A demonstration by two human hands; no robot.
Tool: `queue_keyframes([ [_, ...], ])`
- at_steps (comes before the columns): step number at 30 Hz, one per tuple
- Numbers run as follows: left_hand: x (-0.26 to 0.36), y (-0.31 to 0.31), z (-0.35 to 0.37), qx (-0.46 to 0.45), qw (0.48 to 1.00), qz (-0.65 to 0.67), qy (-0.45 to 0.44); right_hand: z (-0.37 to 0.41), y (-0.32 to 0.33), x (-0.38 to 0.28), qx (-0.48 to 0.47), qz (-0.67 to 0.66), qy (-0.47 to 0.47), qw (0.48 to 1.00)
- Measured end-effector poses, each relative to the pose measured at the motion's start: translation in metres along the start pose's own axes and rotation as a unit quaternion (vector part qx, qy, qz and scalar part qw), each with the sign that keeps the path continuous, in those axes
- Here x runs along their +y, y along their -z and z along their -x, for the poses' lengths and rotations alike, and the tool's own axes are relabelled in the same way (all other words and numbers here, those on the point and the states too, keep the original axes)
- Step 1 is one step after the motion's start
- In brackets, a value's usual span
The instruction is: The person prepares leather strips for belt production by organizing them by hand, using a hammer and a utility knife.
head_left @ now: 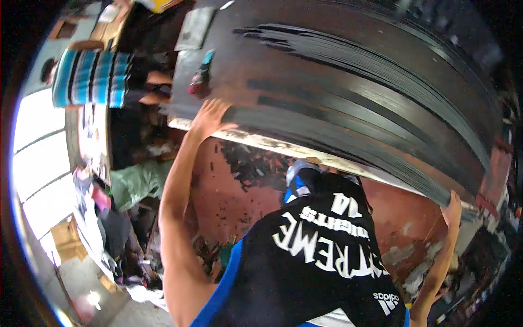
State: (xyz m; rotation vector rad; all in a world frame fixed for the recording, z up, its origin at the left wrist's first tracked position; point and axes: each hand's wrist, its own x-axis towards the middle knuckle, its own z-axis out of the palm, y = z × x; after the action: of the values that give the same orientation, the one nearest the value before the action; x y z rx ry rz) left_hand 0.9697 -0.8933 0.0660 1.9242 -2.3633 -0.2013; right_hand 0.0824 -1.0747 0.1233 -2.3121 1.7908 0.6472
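Observation:
Long dark strips (327, 148) lie in a layer along the near edge of the dark table (239, 65). At their left end my left hand (212, 119) rests on the table edge, fingers stretched out and thumb apart, touching the strips. My right hand (451, 211) is against the right end of the same strips, its fingers apart; part of it is small and blurred. More thin strips (348, 54) are spread farther back on the tabletop. A tool with a teal and red handle (201, 76) lies beyond my left hand.
A person in a striped shirt (92, 78) is at the far left. A pale flat block (194, 28) lies on the table's left end. Dark scraps (256, 166) cover part of the red floor (218, 196) below the edge. A green bag (139, 184) sits at left.

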Motion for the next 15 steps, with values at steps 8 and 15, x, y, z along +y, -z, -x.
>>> queue_keyframes([
  [8,0.02,-0.005,0.038,-0.094,0.992,-0.021,0.081,-0.015,-0.005,-0.031,-0.052,-0.008,0.008,0.999],
  [15,0.05,-0.021,0.01,-0.069,0.991,-0.009,0.115,-0.033,-0.024,-0.003,0.017,-0.065,0.037,0.997],
])
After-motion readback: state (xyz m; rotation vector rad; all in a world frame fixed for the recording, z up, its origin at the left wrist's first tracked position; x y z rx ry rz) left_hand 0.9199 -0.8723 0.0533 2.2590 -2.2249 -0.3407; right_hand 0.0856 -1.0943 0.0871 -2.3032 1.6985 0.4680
